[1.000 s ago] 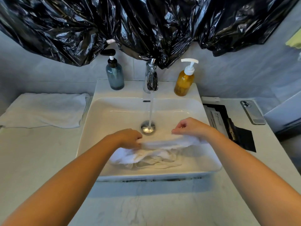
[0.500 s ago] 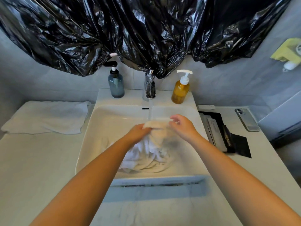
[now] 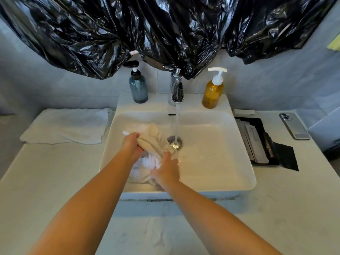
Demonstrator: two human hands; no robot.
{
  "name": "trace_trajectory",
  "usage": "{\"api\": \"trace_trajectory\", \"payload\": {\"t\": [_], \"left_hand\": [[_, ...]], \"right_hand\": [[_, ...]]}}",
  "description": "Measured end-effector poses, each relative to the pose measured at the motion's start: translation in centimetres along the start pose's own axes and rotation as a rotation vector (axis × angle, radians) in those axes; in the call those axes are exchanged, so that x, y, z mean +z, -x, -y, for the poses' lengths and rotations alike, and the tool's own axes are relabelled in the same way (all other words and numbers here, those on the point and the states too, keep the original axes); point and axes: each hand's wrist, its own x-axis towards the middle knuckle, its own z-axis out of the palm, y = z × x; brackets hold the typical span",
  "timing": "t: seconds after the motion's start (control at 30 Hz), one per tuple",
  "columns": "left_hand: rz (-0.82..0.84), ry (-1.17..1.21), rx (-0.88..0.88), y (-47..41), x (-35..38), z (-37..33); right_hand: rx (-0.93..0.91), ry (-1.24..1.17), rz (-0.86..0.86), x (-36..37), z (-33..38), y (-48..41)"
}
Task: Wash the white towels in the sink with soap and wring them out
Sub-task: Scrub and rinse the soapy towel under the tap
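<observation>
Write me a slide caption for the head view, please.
Left hand and right hand hold a towel in the sink beside the running tap; a second towel lies on the counter.

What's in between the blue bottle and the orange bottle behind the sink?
The shiny faucet stands between the blue bottle and the orange bottle, on the back ledge of the sink, with water running from it. The head view shows it.

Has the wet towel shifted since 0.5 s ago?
Yes. The wet towel was up under the water stream; now it sits left of it and of the drain, gripped by left hand and right hand.
</observation>
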Motion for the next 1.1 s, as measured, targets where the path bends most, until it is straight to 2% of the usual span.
{"api": "trace_trajectory", "payload": {"t": [0.07,0.17,0.27,0.33,0.43,0.53,0.6,0.7,0.77,0.83,0.9,0.97,1.0,1.03,1.1], "left_hand": [[0.019,-0.003,0.036,-0.3,-0.2,-0.5],[0.032,-0.079,0.078,-0.6,-0.6,-0.9],[0.107,-0.364,0.049,0.6,0.2,1.0],[0.156,-0.597,0.009,0.8,1.2,3.2],[0.136,-1.135,-0.011,0.2,1.5,4.9],[0.184,-1.553,-0.001,0.2,1.2,3.8],[0.208,-1.636,-0.046,0.6,1.2,2.8],[0.296,-1.724,-0.141,1.1,1.2,2.0],[0.233,-1.752,-0.156,1.1,1.0,1.6],[0.039,-1.867,0.036,0.7,0.8,1.4],[-0.069,-1.974,0.395,0.1,1.0,2.0],[0.093,-1.954,0.702,-0.5,1.7,3.3],[0.229,-1.948,0.776,-0.6,2.0,4.0],[0.341,-1.961,0.784,-0.8,2.0,4.8],[0.420,-2.061,0.678,-1.3,1.8,5.8]], "right_hand": [[-0.041,0.045,0.047,-2.3,-0.4,-0.9],[-0.053,0.298,0.014,-9.7,-1.8,-2.7],[-0.078,0.546,-0.091,-16.4,-3.6,-3.5],[-0.048,0.668,-0.128,-18.2,-4.8,-4.1],[0.056,0.912,0.003,-17.8,-6.6,-4.7],[-0.055,0.972,0.036,-15.8,-7.3,-4.5],[-0.171,1.009,0.017,-13.9,-7.4,-4.2],[-0.240,1.032,0.009,-11.9,-7.6,-4.2],[-0.252,1.046,-0.007,-11.7,-7.5,-4.0],[-0.275,1.092,-0.013,-11.6,-7.5,-3.8],[-0.311,1.158,0.034,-11.7,-7.7,-3.3],[-0.342,1.183,0.114,-12.0,-7.5,-3.1],[-0.343,1.160,0.146,-12.2,-7.2,-3.1],[-0.335,1.121,0.160,-12.5,-6.9,-3.3],[-0.315,0.998,0.128,-12.9,-6.7,-4.0]]}}
